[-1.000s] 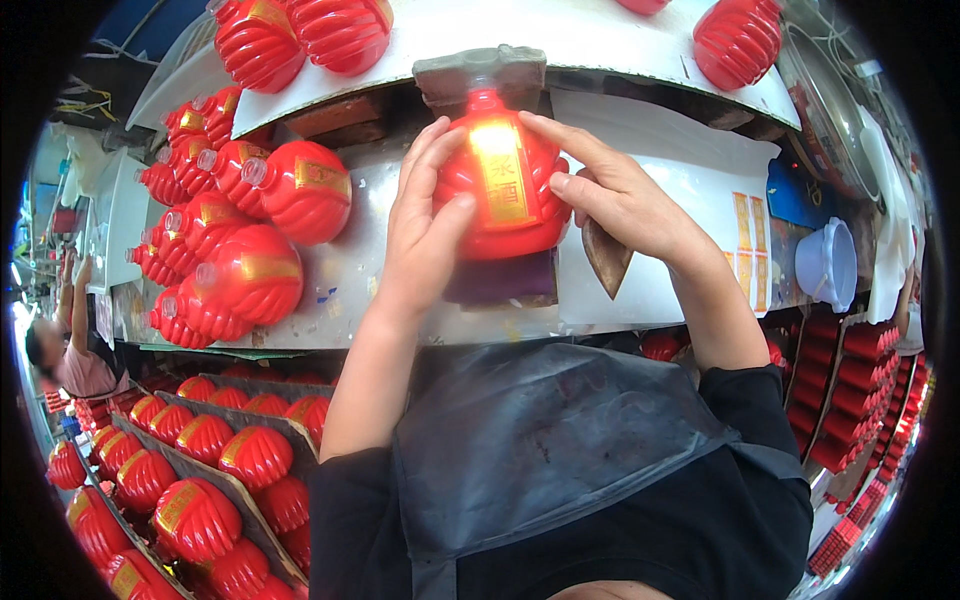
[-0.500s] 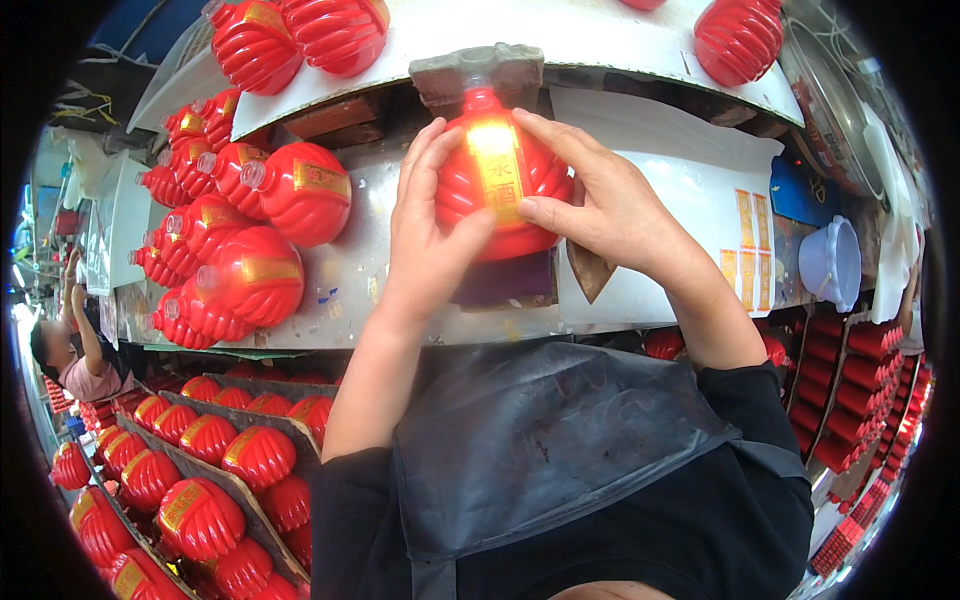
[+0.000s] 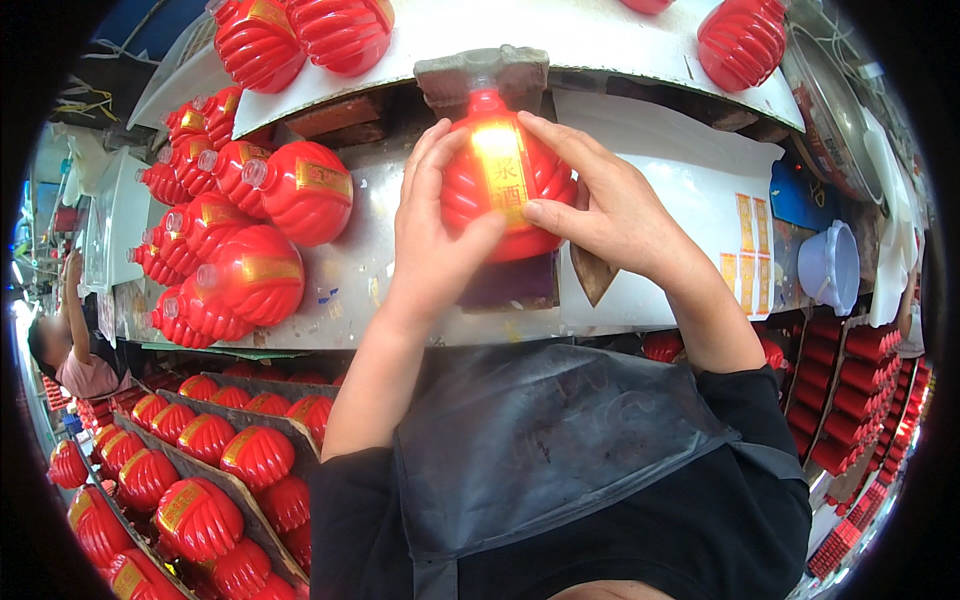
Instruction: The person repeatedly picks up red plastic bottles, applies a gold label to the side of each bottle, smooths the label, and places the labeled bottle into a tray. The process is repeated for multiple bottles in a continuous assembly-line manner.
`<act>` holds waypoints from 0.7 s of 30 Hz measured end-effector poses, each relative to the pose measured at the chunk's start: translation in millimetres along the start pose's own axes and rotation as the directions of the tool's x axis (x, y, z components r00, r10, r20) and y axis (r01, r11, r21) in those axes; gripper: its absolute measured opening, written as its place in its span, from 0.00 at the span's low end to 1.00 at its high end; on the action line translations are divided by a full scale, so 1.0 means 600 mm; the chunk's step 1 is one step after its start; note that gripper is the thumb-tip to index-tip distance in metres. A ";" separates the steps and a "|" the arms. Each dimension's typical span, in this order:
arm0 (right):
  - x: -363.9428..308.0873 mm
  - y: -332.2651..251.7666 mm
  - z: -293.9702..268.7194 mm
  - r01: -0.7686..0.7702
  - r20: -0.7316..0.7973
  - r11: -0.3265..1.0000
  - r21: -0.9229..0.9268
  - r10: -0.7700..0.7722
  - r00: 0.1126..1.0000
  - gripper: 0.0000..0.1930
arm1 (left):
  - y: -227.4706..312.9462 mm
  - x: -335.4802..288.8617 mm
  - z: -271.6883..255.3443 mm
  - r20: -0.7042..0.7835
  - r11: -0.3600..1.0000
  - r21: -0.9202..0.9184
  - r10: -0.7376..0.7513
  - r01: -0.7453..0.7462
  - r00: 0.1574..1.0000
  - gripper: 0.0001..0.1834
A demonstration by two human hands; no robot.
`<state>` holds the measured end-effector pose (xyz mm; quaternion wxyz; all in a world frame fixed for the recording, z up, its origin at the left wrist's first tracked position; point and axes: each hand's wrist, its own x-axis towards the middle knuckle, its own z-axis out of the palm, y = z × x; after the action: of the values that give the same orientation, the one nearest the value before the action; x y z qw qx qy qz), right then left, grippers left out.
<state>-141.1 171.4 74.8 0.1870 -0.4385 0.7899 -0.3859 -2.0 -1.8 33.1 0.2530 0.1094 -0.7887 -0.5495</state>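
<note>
A red ribbed bottle [image 3: 548,165] lies in front of me on the bench, its clear neck against a grey notched block [image 3: 440,75]. A gold label [image 3: 503,165] runs down the bottle's front. My left hand [image 3: 435,215] curves round its left side, the thumb by the label's lower left edge. My right hand [image 3: 615,205] clasps the right side, thumb beside the label's lower right edge and fingers near the shoulder. Below the bottle a dark purple pad [image 3: 515,285] shows. A brown pointed piece [image 3: 592,272] lies by my right wrist.
Several red bottles [image 3: 250,275] crowd the bench at left, and more stand on a white shelf [image 3: 560,25] beyond. Gold labels [image 3: 746,270] lie on a white sheet [image 3: 670,290] near a pale blue bucket [image 3: 828,265]. Racked bottles [image 3: 200,520] fill the lower left; another person [image 3: 90,370] is at far left.
My hands keep their hold on the bottle, with hardly any shift. The view has moved slightly. At far left the other person's raised arm has changed position.
</note>
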 end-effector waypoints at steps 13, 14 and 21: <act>0.015 0.008 -0.019 -0.210 0.031 0.950 0.230 0.209 0.977 0.34 | -0.003 0.002 0.000 0.002 1.000 0.017 -0.004 0.004 1.000 0.41; 0.033 0.006 -0.035 -0.180 -0.014 0.921 0.347 0.197 0.980 0.30 | -0.003 0.001 0.000 0.002 1.000 0.008 -0.007 0.007 1.000 0.41; 0.057 -0.027 -0.048 0.376 -0.093 0.912 0.165 -0.365 0.926 0.15 | -0.006 0.001 -0.002 0.013 0.995 0.092 0.026 -0.027 1.000 0.42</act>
<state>-169.3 150.4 107.0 0.1258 -0.5497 0.6595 -0.4970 -2.4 -4.5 30.1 0.2503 0.1070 -0.8161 -0.5098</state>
